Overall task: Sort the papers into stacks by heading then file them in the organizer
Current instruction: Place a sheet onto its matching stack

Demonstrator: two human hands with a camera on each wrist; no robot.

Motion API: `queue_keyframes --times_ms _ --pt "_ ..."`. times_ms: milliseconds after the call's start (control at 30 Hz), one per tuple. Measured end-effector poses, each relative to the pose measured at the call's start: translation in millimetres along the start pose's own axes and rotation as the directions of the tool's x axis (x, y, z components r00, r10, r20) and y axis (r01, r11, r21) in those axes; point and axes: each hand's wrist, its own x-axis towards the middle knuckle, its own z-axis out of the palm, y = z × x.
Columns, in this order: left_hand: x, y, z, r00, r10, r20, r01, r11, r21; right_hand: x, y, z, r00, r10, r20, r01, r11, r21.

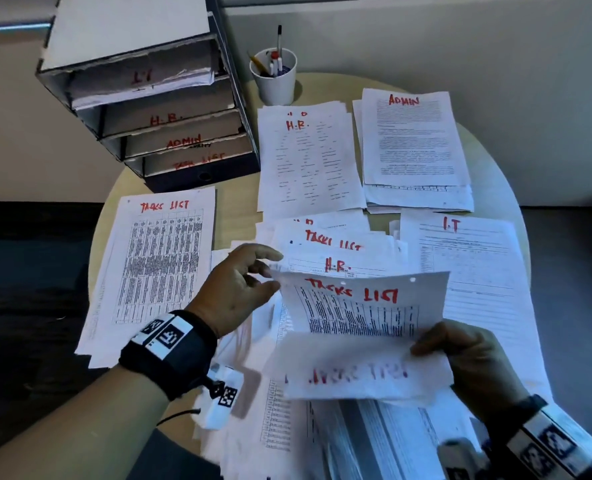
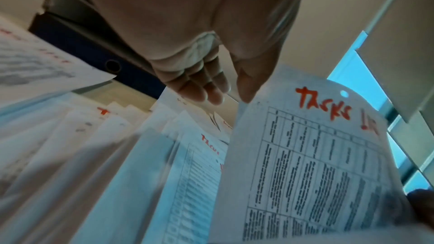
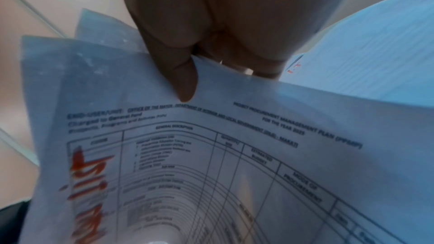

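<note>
My right hand [image 1: 429,344] pinches two sheets headed TASKS LIST [image 1: 360,306] by their right edge, above the loose unsorted pile [image 1: 287,427]; the lower sheet is blurred. In the right wrist view the thumb [image 3: 184,81] presses on the sheet [image 3: 234,155]. My left hand [image 1: 268,271] is spread at the upper sheet's top left corner. Its thumb tip [image 2: 245,96] touches the sheet's edge [image 2: 305,155], while the fingers [image 2: 209,92] stay apart from it. Sorted stacks lie around: TASKS LIST [image 1: 163,265], H.R. [image 1: 305,157], ADMIN [image 1: 412,143], I.T [image 1: 467,258].
The organizer [image 1: 149,109] stands at the table's back left, its trays marked I.T, H.R., ADMIN and TASKS LIST. A white cup of pens [image 1: 275,77] sits behind the H.R. stack. The round table [image 1: 239,209] is small and papers overhang its front edge.
</note>
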Motion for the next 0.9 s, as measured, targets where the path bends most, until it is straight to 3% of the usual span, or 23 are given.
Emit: queue_keyframes --times_ms 100,167,300,400,467,500,533,567,633,700,800,900 --pt "-8.7 -5.3 3.9 0.992 -0.052 0.118 0.057 0.998 -0.034 -11.2 -0.5 -5.0 1.000 0.027 0.000 -0.027 0.999 0.019" --pt "-10.6 -13.4 9.3 0.985 -0.072 0.157 0.067 0.997 0.042 -16.1 -3.2 -6.9 0.999 0.033 0.024 -0.033 0.999 0.036" --pt "6.5 -32.7 16.0 0.986 -0.123 0.110 0.064 0.900 0.431 -23.3 -9.7 -8.2 0.998 0.034 0.044 -0.035 0.999 0.034" --pt "26.0 -30.0 27.3 0.963 -0.200 0.179 0.065 0.819 0.570 -22.8 -18.1 -6.3 0.994 0.065 -0.093 -0.050 0.988 0.149" --pt "31.4 -16.9 38.6 0.970 -0.185 0.161 0.107 0.910 0.402 -13.5 -16.1 -7.5 0.980 0.053 -0.193 -0.033 0.994 0.105" --pt "30.8 -11.2 43.5 0.964 -0.207 0.168 0.180 0.970 0.163 -7.5 -14.9 -7.9 0.970 0.064 -0.233 -0.042 0.994 0.099" --pt "26.3 -2.1 46.4 0.949 -0.249 0.194 0.276 0.952 -0.130 -1.0 -12.8 -7.9 0.962 0.081 -0.261 -0.055 0.993 0.105" --pt "21.3 8.0 49.0 0.926 -0.296 0.234 0.371 0.828 -0.422 5.7 -10.6 -8.9 0.955 0.095 -0.281 -0.068 0.992 0.106" --pt "7.4 14.2 54.4 0.859 -0.343 0.381 0.509 0.493 -0.706 17.7 -6.7 -5.9 0.946 0.123 -0.300 -0.104 0.992 0.078" --pt "-2.2 7.0 66.0 0.857 -0.355 0.374 0.506 0.444 -0.739 28.7 -4.2 -0.8 0.937 0.172 -0.303 -0.154 0.985 0.081" --pt "-12.6 -2.0 79.1 0.874 -0.396 0.282 0.485 0.675 -0.555 44.5 1.4 2.5 0.901 0.248 -0.356 -0.211 0.967 0.140" --pt "-18.5 -16.4 78.8 0.873 -0.416 0.255 0.488 0.739 -0.465 56.6 -1.7 13.3 0.876 0.337 -0.344 -0.268 0.935 0.235"
